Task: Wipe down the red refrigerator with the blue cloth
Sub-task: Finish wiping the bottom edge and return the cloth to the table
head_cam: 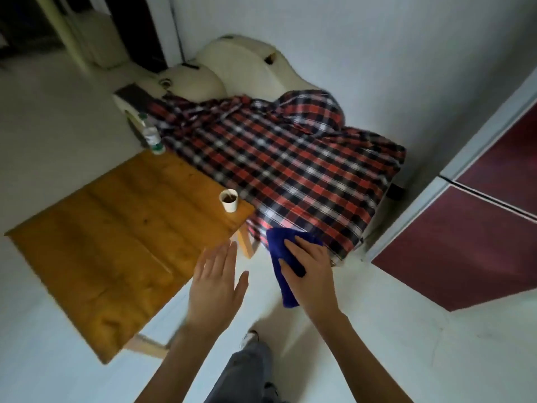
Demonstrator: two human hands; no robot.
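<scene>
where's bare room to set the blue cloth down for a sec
Most of the wooden table is bare, from the paper cup at its right corner to the bottle at its far corner. The pale floor between the table and the red refrigerator is open too. The plaid cloth beyond is rumpled, crowded.

Your left hand [216, 289] and right hand [311, 269] are bare, as are both forearms [162, 365]. You wear faded grey-blue jeans [244, 370]; one pale, blurred shoe [250, 336] shows beyond them.
</scene>
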